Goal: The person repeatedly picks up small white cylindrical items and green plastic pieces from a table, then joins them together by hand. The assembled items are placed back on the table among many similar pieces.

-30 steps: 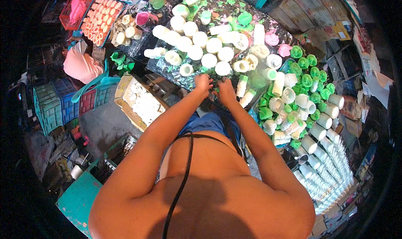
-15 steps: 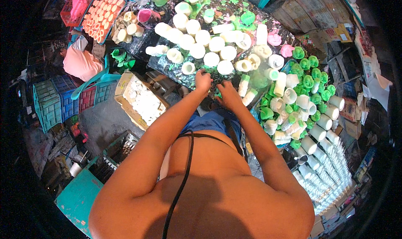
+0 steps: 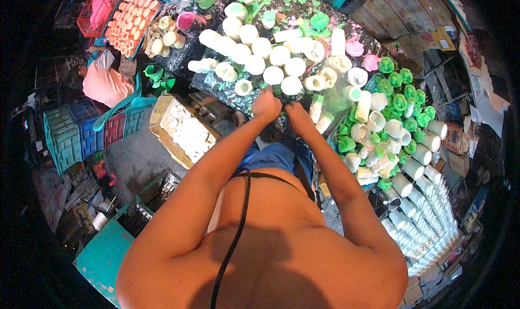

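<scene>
Both hands are close together at the near edge of a dark, spattered worktable (image 3: 238,100). My left hand (image 3: 267,106) is closed, its knuckles up, just below a white wax-like cylinder (image 3: 291,86). A little to its right, my right hand (image 3: 298,117) is closed too, fingers curled and pointing toward the left one. Whatever the fingers pinch, if anything, is hidden. Beyond them stand several white cylinders (image 3: 254,64), some hollow like the small ring-shaped one (image 3: 243,87). Two green-tipped white pieces (image 3: 316,108) lie beside my right hand.
Green rose-shaped pieces (image 3: 398,104) and white cups crowd the right side. Rows of white cylinders (image 3: 402,184) stand beyond. At left are a carton of white pieces (image 3: 184,130), stacked crates (image 3: 62,138) and a seated person in a pink shirt (image 3: 107,84).
My hands have drawn nearer each other. The left hand has turned its knuckles up and shifted slightly right; the right hand's fingers have curled in. The cylinders stay put.
</scene>
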Demonstrator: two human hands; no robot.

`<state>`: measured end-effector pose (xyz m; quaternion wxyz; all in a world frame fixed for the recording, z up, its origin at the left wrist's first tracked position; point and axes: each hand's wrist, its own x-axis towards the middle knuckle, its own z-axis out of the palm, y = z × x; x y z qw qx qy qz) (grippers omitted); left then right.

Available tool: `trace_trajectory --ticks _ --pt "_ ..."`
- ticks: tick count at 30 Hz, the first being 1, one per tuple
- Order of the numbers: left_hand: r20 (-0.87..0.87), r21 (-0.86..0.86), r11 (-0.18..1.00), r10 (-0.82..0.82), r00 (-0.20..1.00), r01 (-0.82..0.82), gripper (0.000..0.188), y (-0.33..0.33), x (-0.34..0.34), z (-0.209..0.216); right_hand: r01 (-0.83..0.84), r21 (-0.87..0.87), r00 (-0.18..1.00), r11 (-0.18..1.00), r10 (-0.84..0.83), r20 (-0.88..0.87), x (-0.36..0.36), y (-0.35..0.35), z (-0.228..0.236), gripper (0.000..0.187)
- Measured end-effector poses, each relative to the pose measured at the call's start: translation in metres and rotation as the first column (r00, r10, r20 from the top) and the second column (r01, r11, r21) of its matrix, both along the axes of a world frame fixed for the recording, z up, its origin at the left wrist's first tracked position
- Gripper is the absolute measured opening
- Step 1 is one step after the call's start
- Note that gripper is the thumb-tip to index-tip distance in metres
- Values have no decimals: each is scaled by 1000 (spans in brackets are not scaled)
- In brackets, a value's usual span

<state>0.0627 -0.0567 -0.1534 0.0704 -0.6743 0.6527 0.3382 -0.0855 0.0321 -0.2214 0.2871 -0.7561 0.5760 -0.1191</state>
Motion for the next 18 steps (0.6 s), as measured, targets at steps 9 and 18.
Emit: trace_trajectory --ticks 9,18 --pt "148 -3 971 -238 960 241 67 0 16 7 142 24 987 990 -139 -86 28 10 16 35" --pt "117 -59 990 -120 986 127 57 -2 18 -11 154 151 988 977 -155 -3 24 7 28 31"
